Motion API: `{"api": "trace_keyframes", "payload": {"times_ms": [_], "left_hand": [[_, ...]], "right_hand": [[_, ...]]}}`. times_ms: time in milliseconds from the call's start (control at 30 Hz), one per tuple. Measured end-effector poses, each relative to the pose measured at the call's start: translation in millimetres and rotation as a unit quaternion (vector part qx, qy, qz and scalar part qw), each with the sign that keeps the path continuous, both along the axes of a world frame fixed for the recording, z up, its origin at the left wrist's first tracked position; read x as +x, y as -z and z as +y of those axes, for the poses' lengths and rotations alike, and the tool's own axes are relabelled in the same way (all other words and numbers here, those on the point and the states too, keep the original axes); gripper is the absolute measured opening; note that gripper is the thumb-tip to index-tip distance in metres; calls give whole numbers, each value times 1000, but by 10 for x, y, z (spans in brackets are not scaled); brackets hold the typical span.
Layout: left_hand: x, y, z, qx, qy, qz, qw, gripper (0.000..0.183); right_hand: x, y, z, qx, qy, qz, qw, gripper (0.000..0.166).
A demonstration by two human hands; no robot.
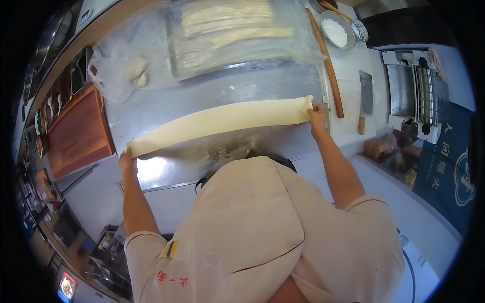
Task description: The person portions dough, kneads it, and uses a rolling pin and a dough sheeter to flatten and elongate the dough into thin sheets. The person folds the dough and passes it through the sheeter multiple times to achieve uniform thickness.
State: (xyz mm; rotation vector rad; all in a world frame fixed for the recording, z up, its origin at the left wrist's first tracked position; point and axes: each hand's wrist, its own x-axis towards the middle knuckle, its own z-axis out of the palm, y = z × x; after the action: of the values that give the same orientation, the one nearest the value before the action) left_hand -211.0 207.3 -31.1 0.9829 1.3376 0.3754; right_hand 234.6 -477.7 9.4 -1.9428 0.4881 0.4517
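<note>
A long, wide strip of pale dough point(223, 118) stretches between my two hands over the steel worktop point(257, 81). At its left end my left hand point(127, 159) grips the dough near the worktop's front left. My right hand point(317, 116) pinches the other end, where the dough is folded over at the corner. Beyond the strip, a metal tray point(237, 67) holds several flat dough strips point(231, 17) under clear plastic sheeting. Small lumps of dough point(137, 68) lie under the plastic to the left of the tray.
On the right lie a wooden rolling pin point(326, 62), a cleaver point(366, 92) and a bowl of white flour point(335, 33). A roller machine point(415, 92) stands farther right. To the left are a reddish wooden board point(79, 132) and a row of metal containers point(79, 72).
</note>
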Motion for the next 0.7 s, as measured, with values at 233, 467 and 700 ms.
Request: {"api": "trace_keyframes", "payload": {"times_ms": [233,467,700], "left_hand": [[-237,-569,253,73,-11,-34,997,21],[-399,-737,491,20,11,-2,1000,22],[-198,-20,400,117,52,147,981,38]], "right_hand": [[309,-759,31,435,68,75,895,46],[458,-125,-219,395,153,106,899,46],[99,-92,345,-304,-178,-234,906,48]]}}
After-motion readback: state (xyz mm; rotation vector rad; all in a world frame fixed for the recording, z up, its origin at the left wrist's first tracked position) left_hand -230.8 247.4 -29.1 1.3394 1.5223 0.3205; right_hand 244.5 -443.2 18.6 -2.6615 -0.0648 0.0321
